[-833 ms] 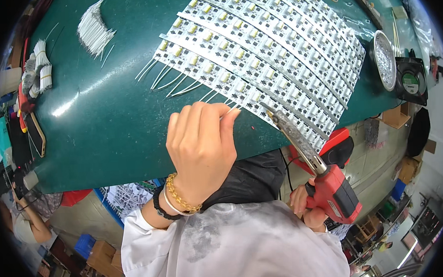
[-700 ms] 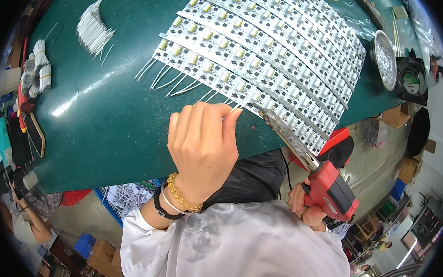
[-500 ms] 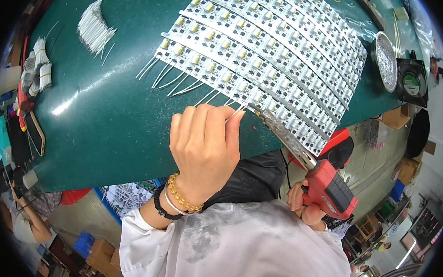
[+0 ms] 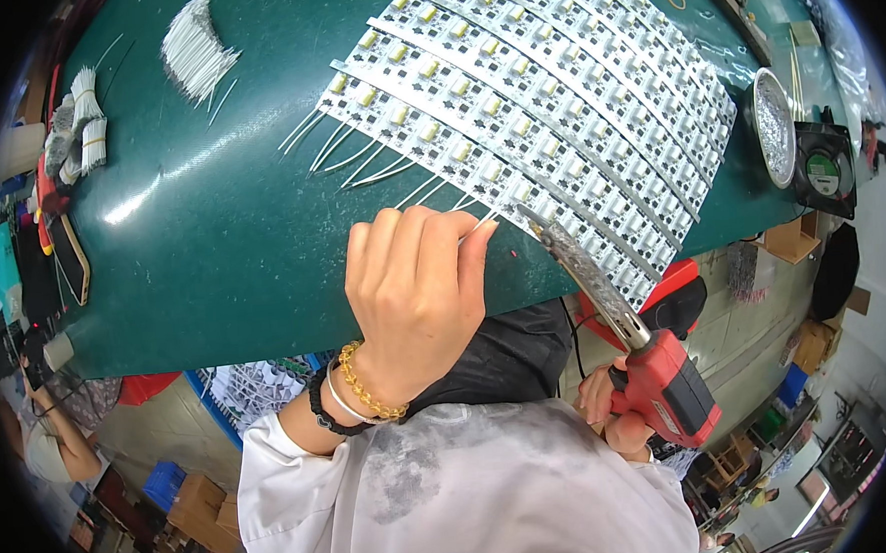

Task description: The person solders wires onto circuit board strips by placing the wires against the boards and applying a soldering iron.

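My left hand (image 4: 413, 283) pinches a thin white wire (image 4: 479, 223) between thumb and finger. That wire's far end lies at the near edge of a large white circuit board panel (image 4: 489, 102) with rows of yellow and dark components. In my right hand (image 4: 606, 408) is a red soldering gun (image 4: 666, 390), its long metal barrel slanting up-left. The tip sits over the panel, just right of the pinched wire's end; whether it touches is hard to tell. Several short white wires (image 4: 362, 169) stick out along the panel's left edge.
Cut white wires (image 4: 197, 47) lie in a loose pile at the far left, near bundled wires (image 4: 87, 115). On the right stand a round metal dish (image 4: 774, 127) and a black fan (image 4: 824, 169). A blue bin (image 4: 214, 409) is below the green table's (image 4: 213, 289) edge.
The soldering gun's tip has shifted slightly right, away from the pinched wire's end. My left hand keeps its pinch. The whole view has shifted a little.
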`<move>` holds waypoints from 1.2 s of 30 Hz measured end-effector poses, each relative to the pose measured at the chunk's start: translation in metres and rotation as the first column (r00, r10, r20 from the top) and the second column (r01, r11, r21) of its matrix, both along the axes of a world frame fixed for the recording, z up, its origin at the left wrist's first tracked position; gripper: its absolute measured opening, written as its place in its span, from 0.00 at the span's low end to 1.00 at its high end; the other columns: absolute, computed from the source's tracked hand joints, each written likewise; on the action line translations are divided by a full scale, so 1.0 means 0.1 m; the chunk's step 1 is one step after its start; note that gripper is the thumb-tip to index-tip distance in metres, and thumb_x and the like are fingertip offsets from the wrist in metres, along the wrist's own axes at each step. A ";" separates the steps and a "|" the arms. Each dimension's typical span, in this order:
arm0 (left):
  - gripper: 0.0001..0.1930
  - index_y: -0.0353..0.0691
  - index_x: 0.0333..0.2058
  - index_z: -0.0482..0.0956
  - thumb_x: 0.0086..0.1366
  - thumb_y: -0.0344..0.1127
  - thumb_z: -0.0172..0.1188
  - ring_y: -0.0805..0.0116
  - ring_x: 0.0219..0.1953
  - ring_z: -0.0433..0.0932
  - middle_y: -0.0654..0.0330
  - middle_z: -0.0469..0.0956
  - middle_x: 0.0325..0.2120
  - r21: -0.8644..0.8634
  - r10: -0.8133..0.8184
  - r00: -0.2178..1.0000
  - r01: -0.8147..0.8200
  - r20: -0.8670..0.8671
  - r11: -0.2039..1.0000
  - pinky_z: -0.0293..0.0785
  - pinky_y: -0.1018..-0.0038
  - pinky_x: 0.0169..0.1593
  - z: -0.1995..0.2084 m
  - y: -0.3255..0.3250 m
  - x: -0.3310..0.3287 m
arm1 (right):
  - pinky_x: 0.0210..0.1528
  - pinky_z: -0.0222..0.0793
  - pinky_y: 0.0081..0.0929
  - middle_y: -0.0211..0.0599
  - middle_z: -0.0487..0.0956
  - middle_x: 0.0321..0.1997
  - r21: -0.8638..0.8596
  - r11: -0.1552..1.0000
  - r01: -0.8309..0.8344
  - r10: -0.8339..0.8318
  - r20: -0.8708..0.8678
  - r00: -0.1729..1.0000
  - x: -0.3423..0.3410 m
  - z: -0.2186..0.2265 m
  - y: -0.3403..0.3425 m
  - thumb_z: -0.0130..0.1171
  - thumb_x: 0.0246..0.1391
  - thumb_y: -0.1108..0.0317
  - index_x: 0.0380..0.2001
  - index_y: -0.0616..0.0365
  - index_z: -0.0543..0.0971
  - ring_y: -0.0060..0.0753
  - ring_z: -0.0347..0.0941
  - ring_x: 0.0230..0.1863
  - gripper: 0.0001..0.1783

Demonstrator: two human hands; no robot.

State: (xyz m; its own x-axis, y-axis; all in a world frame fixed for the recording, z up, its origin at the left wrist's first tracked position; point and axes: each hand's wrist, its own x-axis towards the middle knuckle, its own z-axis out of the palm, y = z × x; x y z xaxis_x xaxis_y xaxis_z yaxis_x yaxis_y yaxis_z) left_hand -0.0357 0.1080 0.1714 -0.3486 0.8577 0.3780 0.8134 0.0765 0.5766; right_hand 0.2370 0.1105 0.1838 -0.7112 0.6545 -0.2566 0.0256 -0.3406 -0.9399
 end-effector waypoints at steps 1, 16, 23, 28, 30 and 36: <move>0.08 0.39 0.25 0.75 0.51 0.25 0.68 0.64 0.23 0.69 0.63 0.74 0.21 -0.001 -0.003 1.000 0.003 -0.001 1.000 0.60 0.71 0.30 0.00 0.01 0.00 | 0.25 0.60 0.27 0.32 0.71 0.21 0.003 1.000 0.005 -0.005 0.003 1.000 0.03 -0.05 -0.06 0.62 0.52 0.47 0.23 0.56 0.72 0.29 0.68 0.23 0.22; 0.08 0.38 0.25 0.78 0.48 0.26 0.71 0.65 0.16 0.70 0.61 0.73 0.17 0.100 -0.004 0.978 -0.017 0.206 0.995 0.64 0.73 0.20 0.20 -0.05 -0.07 | 0.23 0.63 0.26 0.24 0.65 0.12 0.146 0.931 0.335 -0.326 -0.084 0.942 0.18 -0.33 -0.39 0.52 0.47 0.27 0.59 0.61 0.60 0.23 0.62 0.13 0.51; 0.05 0.33 0.24 0.78 0.52 0.21 0.67 0.77 0.15 0.62 0.62 0.69 0.15 0.004 -0.013 0.946 0.012 0.325 1.000 0.56 0.78 0.19 0.09 0.04 0.05 | 0.25 0.64 0.25 0.23 0.65 0.13 0.092 0.938 0.334 -0.322 -0.119 0.939 0.30 -0.43 -0.49 0.51 0.47 0.27 0.61 0.58 0.59 0.23 0.63 0.14 0.51; 0.07 0.39 0.23 0.74 0.53 0.26 0.65 0.61 0.19 0.71 0.61 0.72 0.18 -0.050 -0.012 0.989 0.020 0.148 0.999 0.64 0.70 0.24 0.07 0.00 0.06 | 0.25 0.64 0.25 0.21 0.64 0.15 0.112 0.993 -0.039 0.027 0.105 0.994 0.33 -0.23 -0.26 0.50 0.48 0.27 0.61 0.57 0.61 0.22 0.64 0.16 0.50; 0.07 0.39 0.24 0.74 0.54 0.26 0.65 0.61 0.19 0.70 0.61 0.72 0.18 -0.043 -0.011 0.993 0.016 0.117 0.999 0.64 0.70 0.24 0.07 -0.01 0.08 | 0.25 0.63 0.26 0.22 0.64 0.15 0.191 0.981 0.039 -0.055 0.080 0.995 0.23 -0.23 -0.28 0.50 0.50 0.28 0.61 0.58 0.62 0.22 0.64 0.16 0.49; 0.07 0.38 0.24 0.73 0.55 0.26 0.65 0.63 0.18 0.69 0.61 0.71 0.19 -0.021 -0.014 0.998 0.015 0.062 1.000 0.63 0.71 0.24 0.02 0.00 0.07 | 0.23 0.57 0.29 0.26 0.70 0.18 0.106 0.993 0.047 -0.059 0.116 0.991 0.16 -0.19 -0.20 0.56 0.54 0.51 0.16 0.51 0.71 0.32 0.66 0.20 0.20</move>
